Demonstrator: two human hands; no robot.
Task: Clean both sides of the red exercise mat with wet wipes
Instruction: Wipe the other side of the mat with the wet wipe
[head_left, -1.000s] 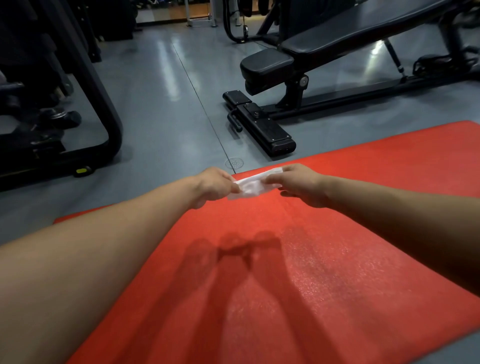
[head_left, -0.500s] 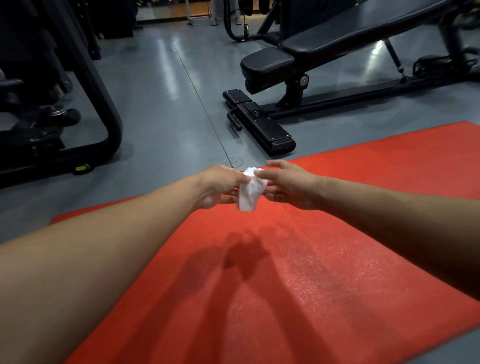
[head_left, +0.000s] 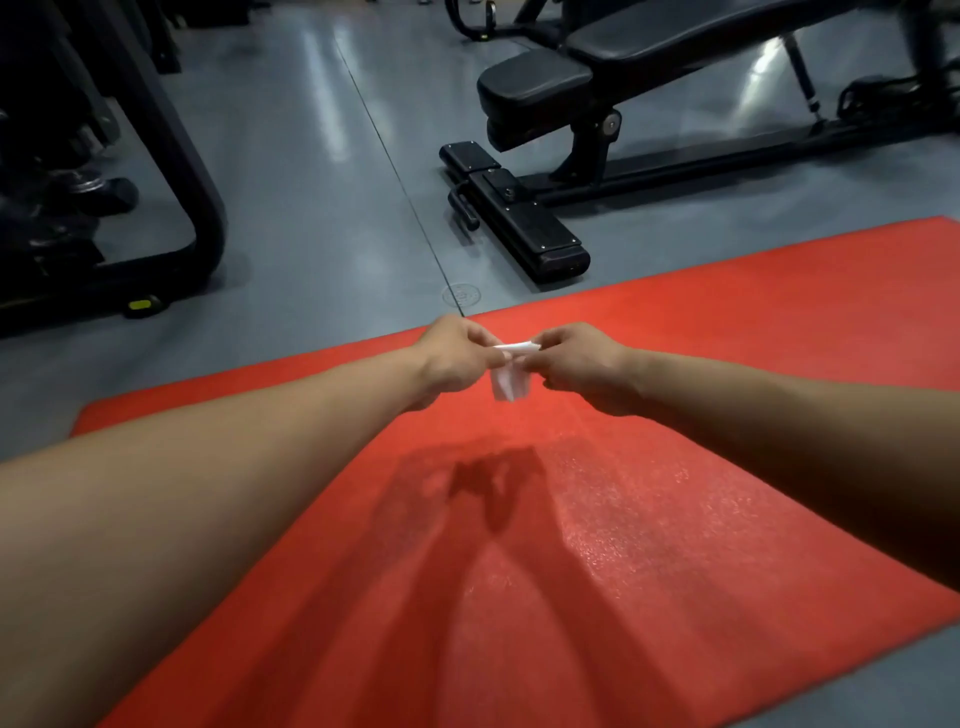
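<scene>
Left hand (head_left: 452, 358) and right hand (head_left: 582, 364) pinched the wet wipe (head_left: 509, 382) above the red mat (head_left: 675, 467) at mid-frame; tugging apart risked tearing it.

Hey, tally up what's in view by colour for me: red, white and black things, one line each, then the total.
Red: 1, the exercise mat
White: 1, the wet wipe, pinched between the left hand and right hand
Black: 2, the weight bench and the machine frame
Total: 4
</scene>
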